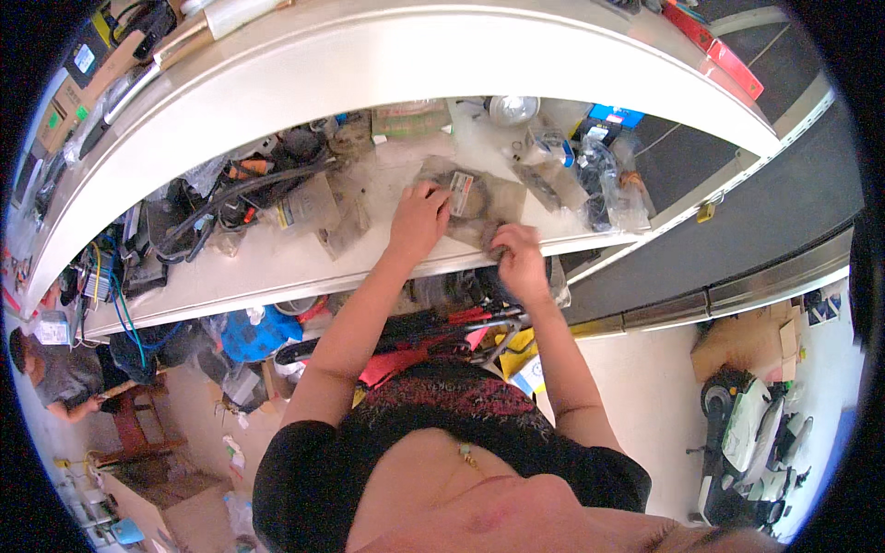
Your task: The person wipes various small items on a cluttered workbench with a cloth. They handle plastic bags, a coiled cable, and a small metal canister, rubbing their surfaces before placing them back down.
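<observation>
A clear plastic bag (494, 197) with a dark ring-shaped part inside lies on the white metal shelf (387, 160). It bears a white label with writing (461, 193). The curled fingers of my left hand (420, 220) grip the bag's left side, beside the label. My right hand (523, 261), slightly blurred, is at the shelf's front edge by the bag's lower corner. Its fingers close around a small grey-brown wad (496, 243); I cannot tell what this is.
Cables and black parts (235, 200) crowd the shelf's left, bagged parts (601, 180) its right. An upper shelf's white edge (442, 52) curves overhead. A padlock (705, 211) hangs from the right frame. At left is another person (66, 377); a scooter body (747, 435) stands right.
</observation>
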Available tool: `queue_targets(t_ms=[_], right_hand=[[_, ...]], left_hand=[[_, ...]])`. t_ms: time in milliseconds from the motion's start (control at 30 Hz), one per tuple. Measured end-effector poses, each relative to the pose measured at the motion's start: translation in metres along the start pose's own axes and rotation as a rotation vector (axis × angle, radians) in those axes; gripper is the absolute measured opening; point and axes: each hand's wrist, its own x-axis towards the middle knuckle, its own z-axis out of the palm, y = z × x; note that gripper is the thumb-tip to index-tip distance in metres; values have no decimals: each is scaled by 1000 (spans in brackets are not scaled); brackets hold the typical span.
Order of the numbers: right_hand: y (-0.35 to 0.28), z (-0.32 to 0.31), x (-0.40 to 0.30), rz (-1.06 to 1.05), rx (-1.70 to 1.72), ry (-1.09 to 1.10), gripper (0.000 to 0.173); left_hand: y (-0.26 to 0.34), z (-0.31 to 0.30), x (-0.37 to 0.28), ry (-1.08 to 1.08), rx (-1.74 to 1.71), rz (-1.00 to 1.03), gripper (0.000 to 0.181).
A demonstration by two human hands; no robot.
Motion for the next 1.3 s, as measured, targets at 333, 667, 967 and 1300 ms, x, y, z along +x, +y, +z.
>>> queue_targets(t_ms=[333, 667, 967, 1300], right_hand=[[-26, -18, 7, 249, 196, 143, 31], [39, 22, 48, 187, -447, 42, 17], [31, 40, 83, 384, -382, -90, 24], [35, 49, 119, 283, -525, -174, 21]], left_hand=[[32, -40, -28, -63, 221, -50, 22], [24, -31, -31, 2, 14, 29, 30], [21, -29, -32, 54, 20, 60, 29], [15, -24, -32, 3, 27, 68, 32]])
